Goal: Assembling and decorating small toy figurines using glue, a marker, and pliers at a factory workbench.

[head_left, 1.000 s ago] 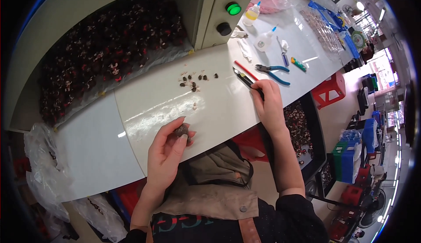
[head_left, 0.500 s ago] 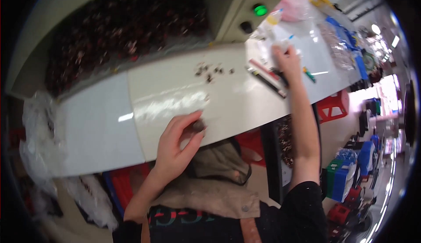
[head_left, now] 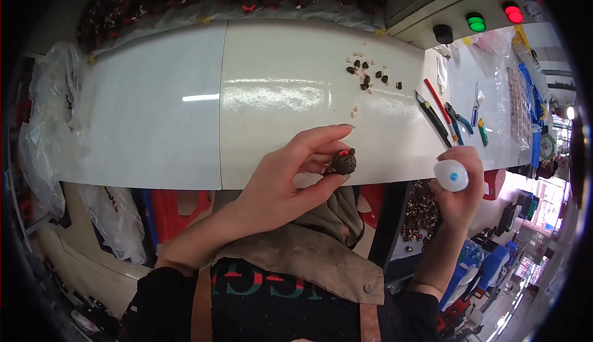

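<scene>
One figurine (head_left: 343,162) (left hand (head_left: 290,178)), one bottle (head_left: 451,176)

Single head view looks steeply down, close over white table (head_left: 154,113).

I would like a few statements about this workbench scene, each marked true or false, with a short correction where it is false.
1. The left hand holds a small dark figure in its fingers. True.
2. The right hand is empty. False: it grips a small white bottle.
3. Small dark pieces lie loose on the white table. True.
4. The pliers lie to the left of the left hand. False: they lie far right, beside the red pen.
</scene>
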`<state>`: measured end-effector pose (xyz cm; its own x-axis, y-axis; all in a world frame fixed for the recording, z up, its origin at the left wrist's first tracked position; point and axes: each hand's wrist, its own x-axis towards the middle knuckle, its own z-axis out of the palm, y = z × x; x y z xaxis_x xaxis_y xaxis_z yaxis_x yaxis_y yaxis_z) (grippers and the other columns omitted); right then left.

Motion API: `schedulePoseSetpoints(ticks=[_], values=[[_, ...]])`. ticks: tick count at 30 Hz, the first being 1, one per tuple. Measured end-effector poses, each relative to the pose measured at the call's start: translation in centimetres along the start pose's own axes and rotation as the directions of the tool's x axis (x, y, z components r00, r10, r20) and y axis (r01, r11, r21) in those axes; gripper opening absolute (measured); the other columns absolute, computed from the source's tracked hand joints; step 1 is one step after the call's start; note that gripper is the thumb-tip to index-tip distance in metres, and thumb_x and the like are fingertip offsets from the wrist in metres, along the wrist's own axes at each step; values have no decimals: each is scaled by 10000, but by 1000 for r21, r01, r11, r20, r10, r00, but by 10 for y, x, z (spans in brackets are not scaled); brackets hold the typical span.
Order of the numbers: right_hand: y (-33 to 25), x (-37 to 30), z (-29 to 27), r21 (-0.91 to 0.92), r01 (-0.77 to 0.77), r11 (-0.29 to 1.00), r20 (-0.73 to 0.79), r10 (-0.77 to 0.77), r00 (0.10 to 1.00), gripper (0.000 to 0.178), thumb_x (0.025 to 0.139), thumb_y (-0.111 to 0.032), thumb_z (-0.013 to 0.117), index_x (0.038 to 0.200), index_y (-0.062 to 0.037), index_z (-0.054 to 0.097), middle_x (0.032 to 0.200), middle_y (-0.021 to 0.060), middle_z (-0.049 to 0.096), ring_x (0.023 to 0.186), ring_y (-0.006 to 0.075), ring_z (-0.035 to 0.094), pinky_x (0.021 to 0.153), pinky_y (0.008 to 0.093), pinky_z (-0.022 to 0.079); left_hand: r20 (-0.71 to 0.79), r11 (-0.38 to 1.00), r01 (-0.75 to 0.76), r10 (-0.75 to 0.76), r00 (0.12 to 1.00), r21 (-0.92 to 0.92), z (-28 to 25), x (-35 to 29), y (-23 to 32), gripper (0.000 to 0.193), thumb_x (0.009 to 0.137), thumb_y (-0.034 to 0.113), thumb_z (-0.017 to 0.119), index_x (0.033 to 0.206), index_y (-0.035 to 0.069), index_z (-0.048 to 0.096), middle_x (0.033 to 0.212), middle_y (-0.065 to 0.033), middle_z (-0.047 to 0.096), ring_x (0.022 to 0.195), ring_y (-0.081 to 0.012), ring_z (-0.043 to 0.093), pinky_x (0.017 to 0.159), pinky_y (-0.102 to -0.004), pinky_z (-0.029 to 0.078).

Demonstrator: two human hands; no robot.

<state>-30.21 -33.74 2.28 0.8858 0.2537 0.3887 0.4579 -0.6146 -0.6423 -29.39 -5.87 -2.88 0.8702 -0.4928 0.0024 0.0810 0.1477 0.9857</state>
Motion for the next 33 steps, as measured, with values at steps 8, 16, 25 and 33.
schedulePoseSetpoints(ticks=[8,16,25,33], values=[[-10,7,9,-94,85,992,97,-76,992,511,516,-380,830,833,-36,624,719,46,586,602,170,533,528,265,416,-34,997,-81,81,996,16,2,0,-3,509,834,-85,541,1289,6,330,1196,-160,529,1091,-176,543,898,-277,462],[-10,10,10,-230,126,965,226,-73,971,556,552,-451,794,853,-22,609,715,61,577,625,174,543,527,270,408,-31,993,-116,115,993,-20,2,1,-7,487,852,-72,534,1285,-4,320,1214,-184,507,1154,-207,506,927,-290,449],[-8,13,11,-239,137,961,249,-76,965,523,577,-423,796,848,-19,606,706,65,576,613,181,542,524,280,412,-39,994,-108,107,994,-22,3,1,-7,488,853,-66,539,1284,-2,317,1208,-183,512,1154,-215,508,935,-293,447],[-10,14,11,-232,139,963,261,-76,962,515,575,-412,801,845,-21,603,700,62,574,612,181,543,523,280,410,-55,991,-102,98,994,-81,3,0,-7,483,853,-65,539,1280,1,322,1205,-182,519,1146,-202,514,930,-288,448]])
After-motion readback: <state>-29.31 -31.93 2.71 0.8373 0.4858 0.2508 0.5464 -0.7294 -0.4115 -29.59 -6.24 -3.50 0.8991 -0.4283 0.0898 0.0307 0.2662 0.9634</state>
